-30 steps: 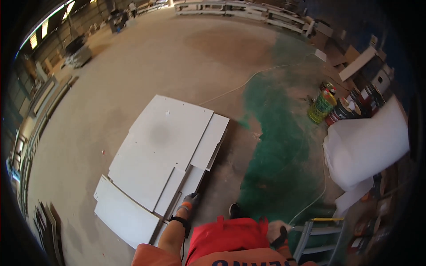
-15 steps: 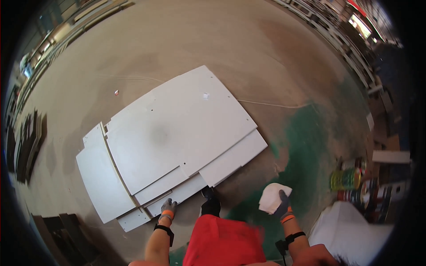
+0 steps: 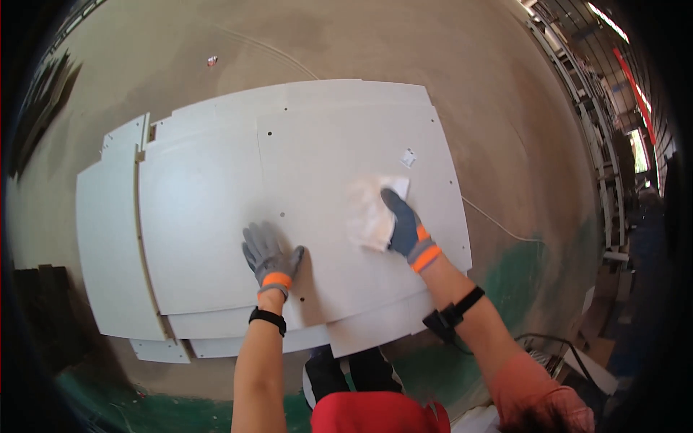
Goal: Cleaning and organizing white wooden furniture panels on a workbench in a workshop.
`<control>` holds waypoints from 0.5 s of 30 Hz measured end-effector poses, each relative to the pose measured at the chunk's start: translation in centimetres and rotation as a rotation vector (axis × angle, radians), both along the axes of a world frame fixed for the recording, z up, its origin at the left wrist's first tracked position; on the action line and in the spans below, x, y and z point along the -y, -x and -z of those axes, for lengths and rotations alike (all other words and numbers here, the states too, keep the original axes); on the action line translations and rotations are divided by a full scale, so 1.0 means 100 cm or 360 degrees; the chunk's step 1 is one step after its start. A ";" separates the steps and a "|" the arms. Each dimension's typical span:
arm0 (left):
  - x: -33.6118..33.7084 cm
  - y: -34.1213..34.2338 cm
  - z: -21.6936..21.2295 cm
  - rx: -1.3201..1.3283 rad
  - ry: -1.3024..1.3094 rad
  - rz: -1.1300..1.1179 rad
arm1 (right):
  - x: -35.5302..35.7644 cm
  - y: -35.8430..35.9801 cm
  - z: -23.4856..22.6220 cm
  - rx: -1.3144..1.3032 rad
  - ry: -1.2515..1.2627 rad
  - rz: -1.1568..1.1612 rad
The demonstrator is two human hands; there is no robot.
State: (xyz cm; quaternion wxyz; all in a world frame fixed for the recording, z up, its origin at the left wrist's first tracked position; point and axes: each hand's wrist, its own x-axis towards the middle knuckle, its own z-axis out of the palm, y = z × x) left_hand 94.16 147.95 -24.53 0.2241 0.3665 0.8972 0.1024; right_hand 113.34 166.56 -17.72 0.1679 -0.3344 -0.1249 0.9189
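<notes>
Stacked white panels lie before me, with several small dark holes in their faces. My right hand, in a grey and orange work glove, grips a white cloth by its near right side. The cloth is smeared by motion and is over the top panel; whether all of it touches cannot be told. To its upper right a small white label is stuck on the panel. My left hand, gloved alike, is at the top panel with fingers spread and holds nothing.
A narrower white panel lies left of the main stack, with a gap between. Dark boards are at the lower left. Metal racking runs along the far right. A thin line crosses the floor right of the stack.
I have leaned in over the panels. My left hand has come from the near edge onto the top panel. My right hand has brought the white cloth from beside the stack to over it.
</notes>
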 end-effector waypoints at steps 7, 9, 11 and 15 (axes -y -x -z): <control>-0.037 0.011 0.030 0.0181 0.0398 0.0140 | -0.092 0.166 0.053 0.1326 -0.1667 -0.0280; -0.044 0.011 0.025 0.0202 0.0370 0.0126 | -0.095 0.200 0.104 0.1615 -0.2898 -0.0538; -0.027 0.025 0.028 0.0192 0.0454 0.0126 | -0.041 0.237 0.108 0.1766 -0.3119 -0.1299; -0.029 0.027 0.025 0.0252 0.0505 0.0147 | -0.036 0.266 0.105 0.1563 -0.3316 -0.1628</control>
